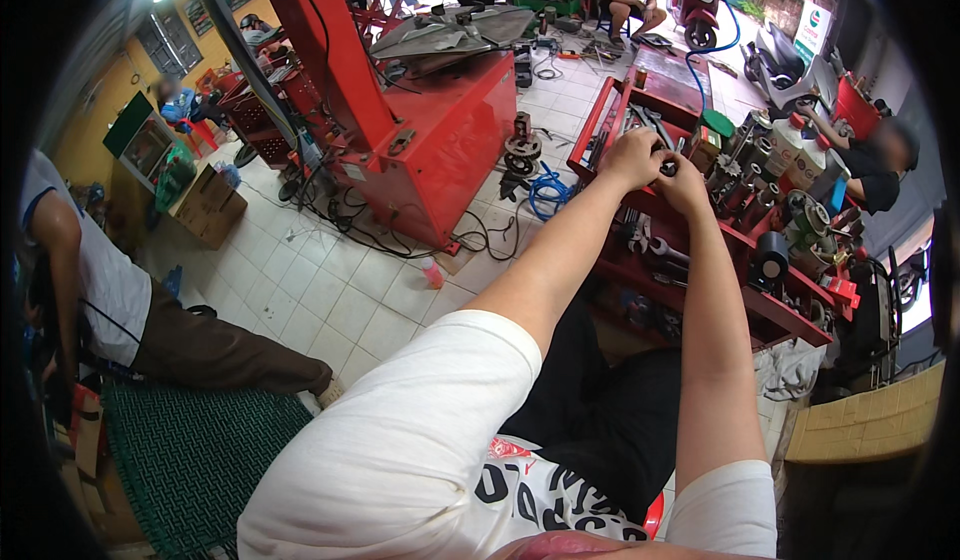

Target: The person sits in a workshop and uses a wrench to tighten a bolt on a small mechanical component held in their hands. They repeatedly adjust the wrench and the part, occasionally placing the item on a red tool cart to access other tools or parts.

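Note:
My left hand (pixel 632 160) and my right hand (pixel 683 184) are close together over a red tool cart (pixel 745 250). Their fingers are curled round a small dark round part (pixel 667 169), whose exact kind is too small to tell. Below the hands, several wrenches (pixel 668 251) lie on the cart's lower level. Beside my right hand, metal machine parts (pixel 735 165) crowd the cart top, along with a green lid (pixel 716 123) and white bottles (pixel 795 142). My fingers hide part of the held piece.
A red tyre-changing machine (pixel 440 150) stands left of the cart, with black cables and a coiled blue hose (pixel 548 192) on the tiles. One person (pixel 95 250) is at the left, another (pixel 875 165) beyond the cart at the right. A pink-red bottle (pixel 432 273) stands on the floor.

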The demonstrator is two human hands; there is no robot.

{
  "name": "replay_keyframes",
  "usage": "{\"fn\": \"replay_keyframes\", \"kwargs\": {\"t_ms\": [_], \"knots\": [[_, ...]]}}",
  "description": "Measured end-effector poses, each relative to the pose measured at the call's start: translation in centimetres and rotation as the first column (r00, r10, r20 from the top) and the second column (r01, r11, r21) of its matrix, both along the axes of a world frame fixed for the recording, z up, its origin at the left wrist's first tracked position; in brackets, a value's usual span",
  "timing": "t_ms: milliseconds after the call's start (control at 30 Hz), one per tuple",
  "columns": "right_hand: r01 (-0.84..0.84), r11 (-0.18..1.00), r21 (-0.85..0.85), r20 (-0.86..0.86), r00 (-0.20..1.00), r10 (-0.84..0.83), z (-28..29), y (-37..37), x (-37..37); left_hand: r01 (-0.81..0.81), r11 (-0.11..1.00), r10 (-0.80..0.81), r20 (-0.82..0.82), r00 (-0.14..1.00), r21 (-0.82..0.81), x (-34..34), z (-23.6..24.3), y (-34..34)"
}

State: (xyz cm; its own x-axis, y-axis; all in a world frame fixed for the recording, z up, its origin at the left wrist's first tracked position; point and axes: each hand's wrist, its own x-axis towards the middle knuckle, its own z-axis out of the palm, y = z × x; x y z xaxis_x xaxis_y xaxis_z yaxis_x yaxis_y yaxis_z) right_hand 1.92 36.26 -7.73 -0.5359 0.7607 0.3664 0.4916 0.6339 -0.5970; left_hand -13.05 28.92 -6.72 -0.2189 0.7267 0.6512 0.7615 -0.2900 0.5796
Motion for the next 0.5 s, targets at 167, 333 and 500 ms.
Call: {"fn": "replay_keyframes", "kwargs": {"t_ms": [167, 333, 500], "knots": [[0.055, 0.997, 0.057, 0.005, 0.998, -0.056, 0.0, -0.6, -0.4, 0.046, 0.999, -0.046, -0.070, 0.996, 0.000, -0.2, -0.3, 0.1], [0.029, 0.996, 0.087, -0.046, 0.999, -0.025, -0.4, -0.1, -0.2, 0.131, 0.991, -0.129, -0.061, 0.990, 0.037, -0.2, -0.4, 0.4], [-0.004, 0.996, 0.088, -0.008, 1.000, 0.005, -0.4, -0.5, -0.5, 0.112, 0.991, -0.104, -0.106, 0.989, 0.078, -0.5, -0.9, 0.5]]}}
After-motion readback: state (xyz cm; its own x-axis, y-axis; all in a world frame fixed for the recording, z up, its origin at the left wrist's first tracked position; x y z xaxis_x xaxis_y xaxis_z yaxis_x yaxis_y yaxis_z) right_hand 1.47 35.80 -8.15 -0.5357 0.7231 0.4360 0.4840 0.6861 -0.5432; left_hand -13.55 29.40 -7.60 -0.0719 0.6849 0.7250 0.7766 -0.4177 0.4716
